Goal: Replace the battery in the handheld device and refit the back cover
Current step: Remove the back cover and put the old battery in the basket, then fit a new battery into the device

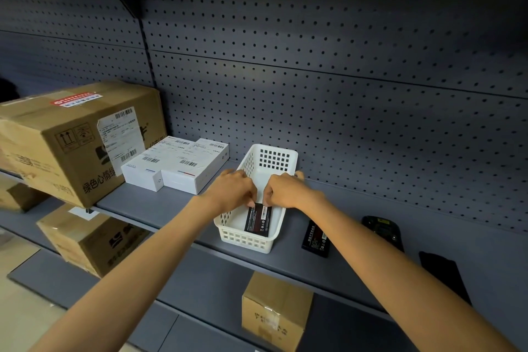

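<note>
A black battery (258, 220) with white print lies in a white plastic basket (244, 240) on the grey shelf. My left hand (234, 189) and my right hand (284, 190) both reach into the basket and pinch the battery's far edge with their fingertips. A second black battery (315, 239) lies flat on the shelf to the right of the basket. Further right sits the black handheld device (383, 230), partly hidden by my right forearm. A flat black back cover (441, 271) lies at the shelf's right front.
Two white product boxes (177, 164) stand left of the basket, beside a large cardboard carton (71, 137). More cartons (275, 311) sit on the lower shelves. A grey pegboard wall (343, 80) closes the back of the shelf (160, 209).
</note>
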